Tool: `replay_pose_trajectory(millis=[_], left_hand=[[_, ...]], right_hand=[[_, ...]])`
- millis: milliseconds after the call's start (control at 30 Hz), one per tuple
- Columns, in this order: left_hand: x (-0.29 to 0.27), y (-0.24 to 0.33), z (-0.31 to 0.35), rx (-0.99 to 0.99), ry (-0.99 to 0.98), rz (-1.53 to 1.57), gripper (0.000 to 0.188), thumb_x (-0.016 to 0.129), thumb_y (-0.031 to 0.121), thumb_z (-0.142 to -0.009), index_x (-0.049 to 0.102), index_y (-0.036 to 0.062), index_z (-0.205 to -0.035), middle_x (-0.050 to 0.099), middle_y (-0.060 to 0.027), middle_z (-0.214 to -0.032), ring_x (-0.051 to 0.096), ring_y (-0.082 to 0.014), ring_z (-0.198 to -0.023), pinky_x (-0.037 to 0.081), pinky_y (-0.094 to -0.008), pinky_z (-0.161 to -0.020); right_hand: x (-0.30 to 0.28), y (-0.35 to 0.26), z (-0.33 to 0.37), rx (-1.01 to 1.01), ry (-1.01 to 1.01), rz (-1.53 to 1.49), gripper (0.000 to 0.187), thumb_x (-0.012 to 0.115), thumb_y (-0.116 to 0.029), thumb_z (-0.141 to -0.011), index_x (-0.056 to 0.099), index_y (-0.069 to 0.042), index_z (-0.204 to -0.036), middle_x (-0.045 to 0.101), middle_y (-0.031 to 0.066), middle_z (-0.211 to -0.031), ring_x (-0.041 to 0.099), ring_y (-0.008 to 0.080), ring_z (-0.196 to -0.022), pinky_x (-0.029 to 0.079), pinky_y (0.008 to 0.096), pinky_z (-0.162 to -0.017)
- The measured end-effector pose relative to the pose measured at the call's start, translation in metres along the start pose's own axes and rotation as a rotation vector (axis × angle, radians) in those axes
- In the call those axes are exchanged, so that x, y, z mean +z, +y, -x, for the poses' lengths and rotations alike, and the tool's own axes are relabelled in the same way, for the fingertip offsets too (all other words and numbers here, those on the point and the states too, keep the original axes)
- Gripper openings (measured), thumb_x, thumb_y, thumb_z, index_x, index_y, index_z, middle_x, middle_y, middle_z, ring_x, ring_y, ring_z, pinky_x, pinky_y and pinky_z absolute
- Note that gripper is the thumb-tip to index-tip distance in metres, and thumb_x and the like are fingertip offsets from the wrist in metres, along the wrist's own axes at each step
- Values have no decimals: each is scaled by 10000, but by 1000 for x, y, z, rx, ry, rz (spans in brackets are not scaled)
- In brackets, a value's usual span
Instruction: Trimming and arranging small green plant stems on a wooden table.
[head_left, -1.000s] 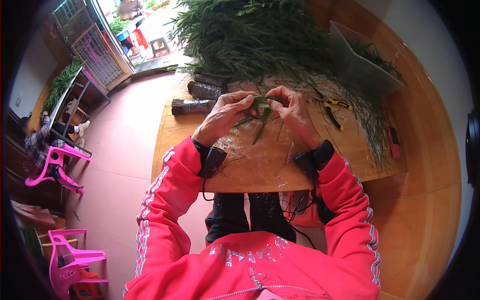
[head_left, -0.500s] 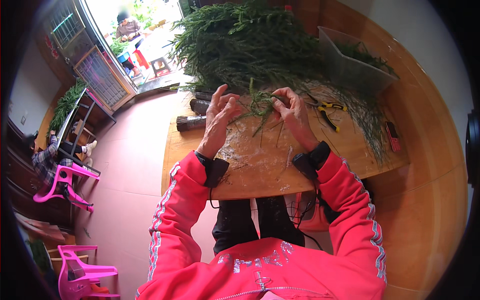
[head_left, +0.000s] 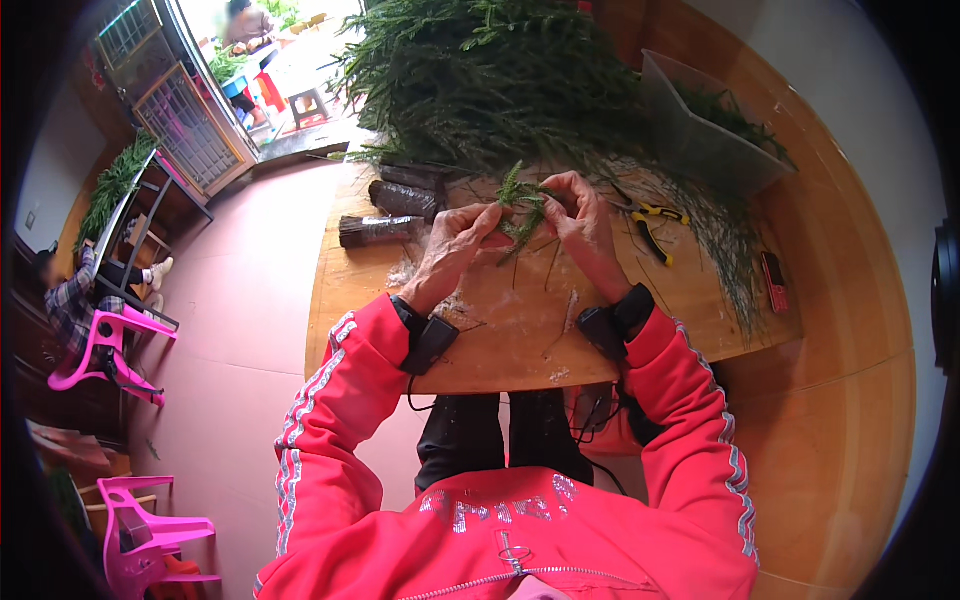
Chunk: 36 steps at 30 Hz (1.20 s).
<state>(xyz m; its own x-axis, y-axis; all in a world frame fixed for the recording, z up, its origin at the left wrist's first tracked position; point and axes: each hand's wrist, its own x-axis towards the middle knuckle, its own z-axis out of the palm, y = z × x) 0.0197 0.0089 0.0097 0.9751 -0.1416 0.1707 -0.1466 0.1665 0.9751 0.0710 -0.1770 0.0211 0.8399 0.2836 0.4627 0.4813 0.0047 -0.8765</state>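
Note:
A small green artificial pine sprig point(head_left: 513, 205) with thin dark stems is held over the wooden table point(head_left: 500, 345). My left hand point(head_left: 452, 248) pinches its left side between thumb and fingers. My right hand point(head_left: 585, 228) grips the sprig's other side, its fingertips close to those of the left. Just left of my left hand lie dark bundles of thin wire-like stems point(head_left: 375, 231), wrapped in plastic. To the right of my right hand rest pliers point(head_left: 655, 232) with yellow and black handles.
A big heap of green sprigs point(head_left: 490, 85) covers the table's far side, beside a clear plastic bin point(head_left: 690, 135). Loose stems point(head_left: 725, 265) and a red phone point(head_left: 773, 282) lie at right. Pink chairs point(head_left: 150, 535) stand at left, where another person point(head_left: 72, 300) sits; someone else point(head_left: 245, 30) sits outside the doorway.
My left hand has moved right and closed onto the sprig; before, it was apart with fingers spread. My right hand keeps its hold. The whole view has shifted slightly.

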Motion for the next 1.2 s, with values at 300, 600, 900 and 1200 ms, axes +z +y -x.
replay_pose_trajectory(millis=[300, 600, 900, 1200], left_hand=[[-3, 4, 8, -51, 55, -172, 332, 510, 292, -983, 655, -6, -1010, 644, -19, -866, 573, -71, -733, 457, -219, -630], [-1, -11, 2, -79, 51, 164, 303, 512, 329, -981, 640, 55, -988, 604, 42, -852, 533, -26, -731, 411, -174, -579], [24, 4, 5, -97, 134, 326, 244, 571, 286, -954, 643, 54, -975, 633, 15, -796, 566, -51, -656, 426, -197, -551], [21, -3, 6, 11, 109, 532, 230, 624, 253, -917, 599, 43, -1008, 627, -18, -832, 580, -99, -670, 467, -235, -560]], right_hand=[[3, 8, -1, -101, -35, 161, 50, 574, 0, -889, 531, -24, -897, 534, -33, -758, 466, 12, -696, 402, 190, -606], [13, 0, 6, -124, 6, 148, 89, 599, -8, -843, 530, -10, -899, 559, 38, -748, 506, 73, -720, 449, 261, -634], [13, -8, 7, -60, -95, 84, 102, 607, -25, -845, 517, 5, -884, 565, 55, -725, 507, 74, -712, 444, 277, -599], [27, -22, 6, 0, -131, 75, 58, 567, -68, -916, 545, -23, -888, 567, -12, -696, 509, 32, -595, 415, 217, -505]])
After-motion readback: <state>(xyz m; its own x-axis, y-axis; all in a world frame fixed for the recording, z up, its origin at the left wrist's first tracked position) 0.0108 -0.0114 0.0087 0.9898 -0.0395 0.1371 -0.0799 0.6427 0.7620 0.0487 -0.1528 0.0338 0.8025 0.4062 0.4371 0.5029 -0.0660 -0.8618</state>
